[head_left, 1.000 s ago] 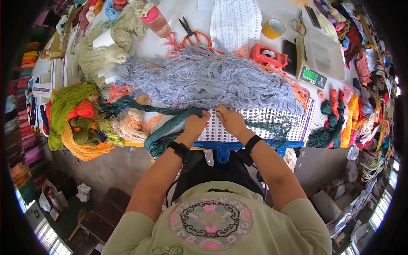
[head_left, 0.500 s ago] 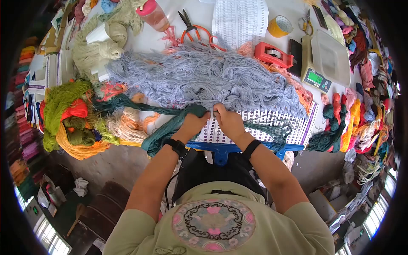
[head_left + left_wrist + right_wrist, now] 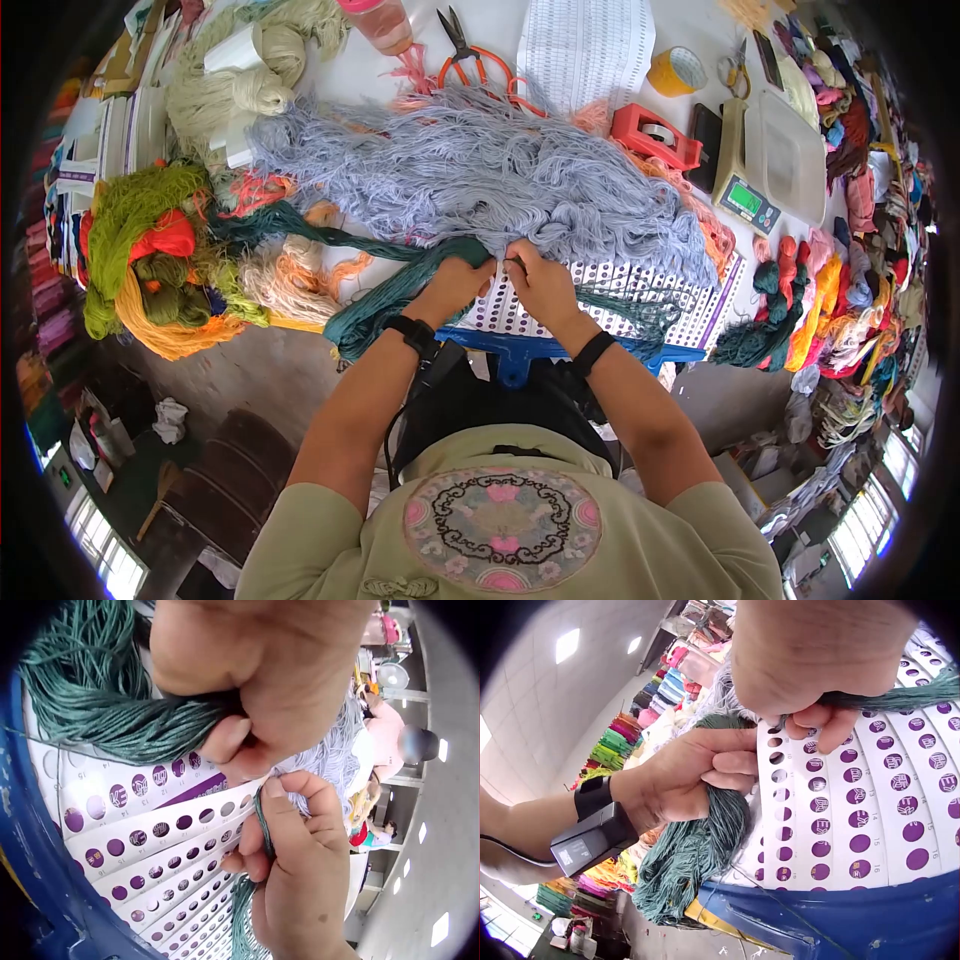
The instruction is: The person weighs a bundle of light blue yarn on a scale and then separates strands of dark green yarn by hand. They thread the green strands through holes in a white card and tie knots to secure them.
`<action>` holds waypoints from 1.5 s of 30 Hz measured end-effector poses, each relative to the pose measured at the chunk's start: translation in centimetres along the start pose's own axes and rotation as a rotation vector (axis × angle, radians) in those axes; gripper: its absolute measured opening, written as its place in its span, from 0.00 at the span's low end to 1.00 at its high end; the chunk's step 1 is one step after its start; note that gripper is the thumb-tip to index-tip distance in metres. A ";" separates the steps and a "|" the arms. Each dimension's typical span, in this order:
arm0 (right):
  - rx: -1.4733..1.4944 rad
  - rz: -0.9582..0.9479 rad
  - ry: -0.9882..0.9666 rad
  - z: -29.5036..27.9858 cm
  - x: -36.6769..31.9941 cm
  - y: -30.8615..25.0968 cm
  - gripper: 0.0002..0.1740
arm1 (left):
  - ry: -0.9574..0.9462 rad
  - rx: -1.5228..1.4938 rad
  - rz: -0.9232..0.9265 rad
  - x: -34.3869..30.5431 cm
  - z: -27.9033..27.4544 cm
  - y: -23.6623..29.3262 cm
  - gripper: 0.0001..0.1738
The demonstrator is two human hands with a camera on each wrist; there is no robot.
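My left hand (image 3: pixel 462 284) grips a thick dark green thread skein (image 3: pixel 385 295), which hangs in a loop over the table's front edge. In the left wrist view the skein (image 3: pixel 112 720) passes under the curled fingers. My right hand (image 3: pixel 545 287) is close beside it, pinching a thin bundle of green threads (image 3: pixel 264 821) between thumb and fingers. Both hands meet at the left edge of a row of white strip cards (image 3: pixel 855 802) with numbered holes over purple. More green threads (image 3: pixel 635 300) trail across the cards to the right.
A grey-blue yarn heap (image 3: pixel 480 175) lies just beyond the hands. Behind it are orange-handled shears (image 3: pixel 462 50), a printed sheet (image 3: pixel 585 55), a red tape dispenser (image 3: pixel 655 137) and a scale (image 3: pixel 748 200). A blue metal bar (image 3: pixel 540 343) runs along the front; coloured skeins (image 3: pixel 165 270) crowd the left.
The head view has shifted slightly, so the table items appear displaced. Both hands stay together at the cards' left edge; the left hand has turned a little over the green skein.
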State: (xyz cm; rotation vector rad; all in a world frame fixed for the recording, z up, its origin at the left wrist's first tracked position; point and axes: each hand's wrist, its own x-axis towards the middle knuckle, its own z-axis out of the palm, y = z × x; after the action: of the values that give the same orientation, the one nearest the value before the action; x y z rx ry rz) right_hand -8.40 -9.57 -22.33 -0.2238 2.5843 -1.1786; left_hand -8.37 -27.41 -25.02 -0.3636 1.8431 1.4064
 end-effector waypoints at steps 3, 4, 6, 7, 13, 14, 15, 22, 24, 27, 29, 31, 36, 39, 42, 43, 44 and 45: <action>-0.072 0.036 -0.012 0.6 0.3 0.3 0.08 | -0.025 0.250 0.183 -0.3 -0.6 0.9 0.15; -0.063 0.028 -0.003 0.6 0.4 0.3 0.08 | -0.023 0.249 0.181 0.2 -0.6 0.2 0.15; -0.056 0.017 0.006 0.4 0.5 0.4 0.09 | -0.063 0.676 0.412 1.7 -0.4 -1.6 0.11; -0.029 0.027 -0.028 0.3 0.6 0.5 0.10 | -0.061 0.675 0.412 1.3 -0.2 -1.6 0.11; 0.014 0.011 -0.084 0.1 0.5 1.1 0.14 | 0.219 1.050 0.376 -0.9 -3.5 -2.2 0.16; 0.032 -0.011 -0.063 0.1 0.6 1.2 0.15 | 0.288 0.602 0.254 -1.1 -5.5 -1.7 0.15; 0.040 -0.013 -0.060 -0.1 0.6 1.3 0.15 | 0.346 0.154 0.130 -1.3 -6.7 -1.2 0.15; 0.143 0.055 -0.227 -0.9 1.2 2.1 0.13 | 0.215 -0.555 0.016 -2.7 -6.6 0.6 0.09; 0.230 0.096 -0.265 -0.6 1.2 2.6 0.12 | 0.230 -0.555 0.055 -2.7 -6.1 0.8 0.09; 0.263 0.149 -0.333 -1.0 1.5 2.4 0.11 | 0.238 -0.540 0.087 -3.0 -5.9 1.5 0.07; 0.311 0.162 -0.347 -0.9 1.5 2.6 0.12 | 0.227 -0.529 0.083 -3.0 -6.0 1.5 0.06; 0.357 0.174 -0.362 -1.1 1.6 2.6 0.12 | 0.201 -0.601 0.059 -3.2 -6.0 1.5 0.05; 0.452 0.245 -0.409 -1.4 1.8 2.3 0.12 | 0.160 -0.858 0.028 -4.0 -4.8 2.7 0.07; 0.464 0.253 -0.415 -1.5 1.8 2.2 0.11 | 0.079 -0.942 0.026 -4.2 -4.0 3.6 0.09; 0.454 0.264 -0.422 -1.7 1.9 1.9 0.11 | 0.054 -0.921 0.034 -4.7 -3.1 4.6 0.09; 0.454 0.263 -0.424 -1.6 1.9 2.0 0.11 | 0.045 -0.876 0.052 -4.8 -2.9 4.6 0.10; 0.473 0.282 -0.429 -1.6 1.9 2.1 0.11 | 0.047 -0.876 0.051 -4.7 -2.6 4.3 0.10; 0.492 0.300 -0.433 -1.6 1.9 2.2 0.12 | 0.035 -0.789 0.103 -4.6 -2.4 3.8 0.10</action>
State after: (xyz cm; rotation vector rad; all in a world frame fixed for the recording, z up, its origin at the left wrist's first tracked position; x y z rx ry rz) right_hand -10.74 -7.51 -23.36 0.0191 1.8210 -1.4164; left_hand -8.76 -29.24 -18.89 -0.6859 1.2693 2.1776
